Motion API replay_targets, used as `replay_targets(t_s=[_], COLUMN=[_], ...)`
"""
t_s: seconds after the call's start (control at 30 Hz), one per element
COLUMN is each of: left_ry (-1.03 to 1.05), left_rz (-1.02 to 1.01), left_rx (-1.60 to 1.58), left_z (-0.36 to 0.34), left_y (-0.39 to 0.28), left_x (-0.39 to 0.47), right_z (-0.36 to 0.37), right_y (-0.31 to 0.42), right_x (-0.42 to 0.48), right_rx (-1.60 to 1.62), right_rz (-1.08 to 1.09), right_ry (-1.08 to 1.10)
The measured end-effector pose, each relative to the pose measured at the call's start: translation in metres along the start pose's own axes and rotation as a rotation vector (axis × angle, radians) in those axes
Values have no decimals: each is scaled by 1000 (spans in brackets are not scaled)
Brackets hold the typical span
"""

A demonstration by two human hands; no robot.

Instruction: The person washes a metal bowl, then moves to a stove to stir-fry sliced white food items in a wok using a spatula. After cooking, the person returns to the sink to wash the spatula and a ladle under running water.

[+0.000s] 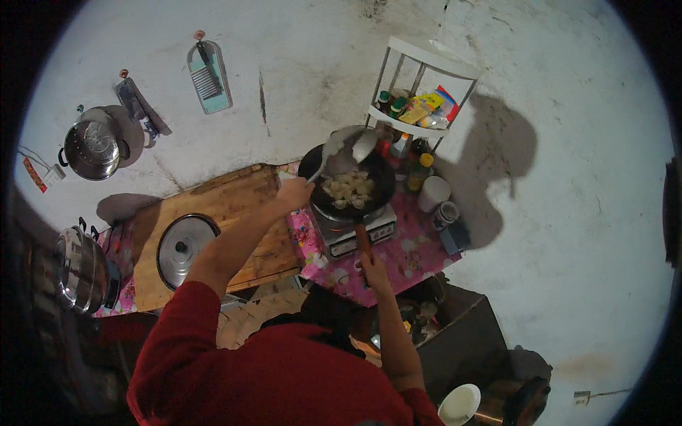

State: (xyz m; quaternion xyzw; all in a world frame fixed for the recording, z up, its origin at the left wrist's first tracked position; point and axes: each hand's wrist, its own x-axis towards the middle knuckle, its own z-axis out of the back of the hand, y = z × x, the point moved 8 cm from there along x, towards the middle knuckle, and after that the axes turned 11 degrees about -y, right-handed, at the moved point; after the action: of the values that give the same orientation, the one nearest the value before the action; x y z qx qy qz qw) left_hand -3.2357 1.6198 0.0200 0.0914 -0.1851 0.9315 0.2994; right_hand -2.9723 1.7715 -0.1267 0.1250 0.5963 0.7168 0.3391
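A dark wok [383, 186] sits on a silver portable stove [341, 242], with pale, browned pieces of food [349, 189] heaped in it. My right hand [375, 272] grips the wok's wooden handle [363, 237] on the near side. At the wok's left rim, my left hand [295, 194] is closed around the handle of a metal cooking utensil, apparently a ladle [365, 146]. The utensil's rounded head is over the far part of the wok. Blur and haze there hide part of its shape.
Left of the stove, a glass lid [181, 255] lies on a wooden board [240, 197]. A steamer pot [80, 271] stands farther left. Bottles [420, 171], a white tub [434, 193] and a corner shelf [410, 125] are on the right, by the wall.
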Motion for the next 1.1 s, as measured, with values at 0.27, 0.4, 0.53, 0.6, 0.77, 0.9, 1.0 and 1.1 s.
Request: replay_targets(t_s=[0.27, 0.4, 0.53, 0.6, 0.77, 0.9, 1.0, 1.1], left_ry=[253, 246, 205, 496, 465, 482, 490, 338], left_rz=[-353, -260, -137, 499, 406, 214, 43, -50], left_rx=[223, 16, -211, -676, -611, -426, -340, -273], left_z=[-18, -50, -57, -49, -26, -19, -28, -25], left_y=[40, 64, 37, 5, -30, -24, -19, -20], left_x=[11, 16, 10, -8, -15, -18, -21, -29], right_z=[-1, -2, -4, 3, -1, -3, -4, -2], right_y=[20, 19, 18, 3, -9, 5, 7, 8], right_x=[-20, -14, -13, -5, -1, -11, -8, -6], right_rx=[156, 204, 150, 143, 97, 110, 181, 152], right_rz=[-164, -115, -112, -78, -24, -146, -89, -76], right_ry=[46, 53, 51, 15, 5, 34, 43, 15])
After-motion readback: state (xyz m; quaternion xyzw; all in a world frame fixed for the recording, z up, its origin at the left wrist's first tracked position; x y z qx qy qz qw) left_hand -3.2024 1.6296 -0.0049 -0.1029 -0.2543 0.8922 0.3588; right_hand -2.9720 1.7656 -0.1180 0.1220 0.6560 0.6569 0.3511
